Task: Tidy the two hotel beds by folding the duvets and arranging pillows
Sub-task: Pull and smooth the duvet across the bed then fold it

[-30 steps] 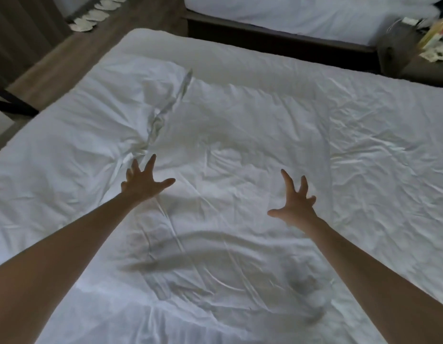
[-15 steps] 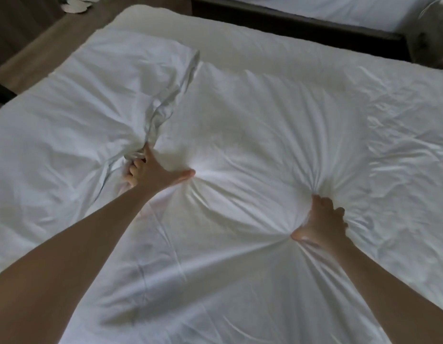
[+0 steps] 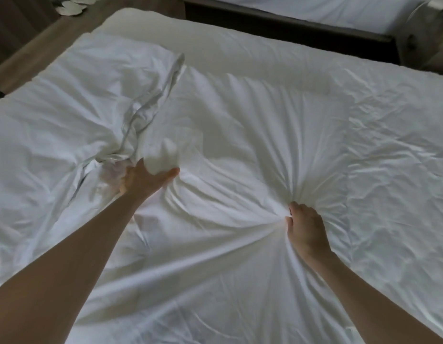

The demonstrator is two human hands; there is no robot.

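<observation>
The white duvet [image 3: 240, 115] lies spread across the near bed [image 3: 146, 18], rumpled at left. The left hand [image 3: 143, 181] has fingers buried in a bunched fold, thumb extended; the right hand [image 3: 306, 230] is clenched on a gathered pinch, creases radiating outward. The fabric appears soft, light and limp; it will likely sag between grips, so holding edges or corners should give better control.

White on white, dark at the edges

The duvet [image 3: 240, 115] is plain white, no print, greyer in its creases; the second bed [image 3: 327, 11] at the upper right is white too, over a near-black frame [image 3: 290, 31]. Upper left, the floor [image 3: 37, 43] shows brown wood grain, with pale, off-white slippers [image 3: 71, 7] on it. Bare arms, no sleeves.
</observation>
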